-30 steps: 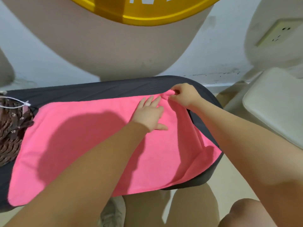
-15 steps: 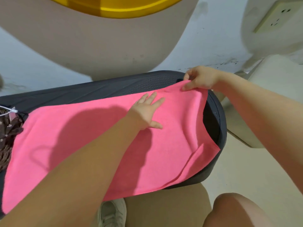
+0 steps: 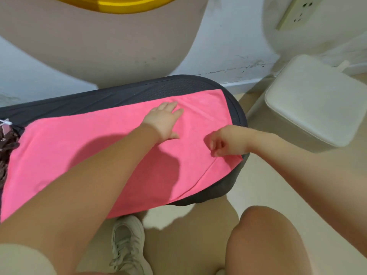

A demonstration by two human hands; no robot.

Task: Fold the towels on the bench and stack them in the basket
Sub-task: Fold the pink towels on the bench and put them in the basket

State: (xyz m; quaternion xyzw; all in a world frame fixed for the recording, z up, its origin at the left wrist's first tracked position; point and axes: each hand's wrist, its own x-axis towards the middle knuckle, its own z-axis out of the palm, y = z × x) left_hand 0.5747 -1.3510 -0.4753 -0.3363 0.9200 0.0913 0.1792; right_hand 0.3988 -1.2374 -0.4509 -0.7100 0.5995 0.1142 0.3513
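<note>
A pink towel [image 3: 103, 155] lies spread flat along the dark grey bench [image 3: 139, 92]. My left hand [image 3: 164, 120] rests palm down on the towel's far right part, fingers straight. My right hand [image 3: 224, 142] sits at the towel's near right edge with its fingers curled, and it seems to pinch the cloth there; a crease runs from that hand toward the front edge. A brown woven basket [image 3: 6, 147] shows partly at the bench's left end, mostly cut off by the frame.
A white padded stool [image 3: 315, 100] stands on the floor to the right of the bench. The wall with a socket [image 3: 297, 12] is right behind. My knee [image 3: 264, 241] and shoe [image 3: 127, 245] are below the bench's front edge.
My right hand let go of the towel's far right corner, which now lies flat on the bench, and moved toward me to the near right edge. My left hand stayed pressed on the towel.
</note>
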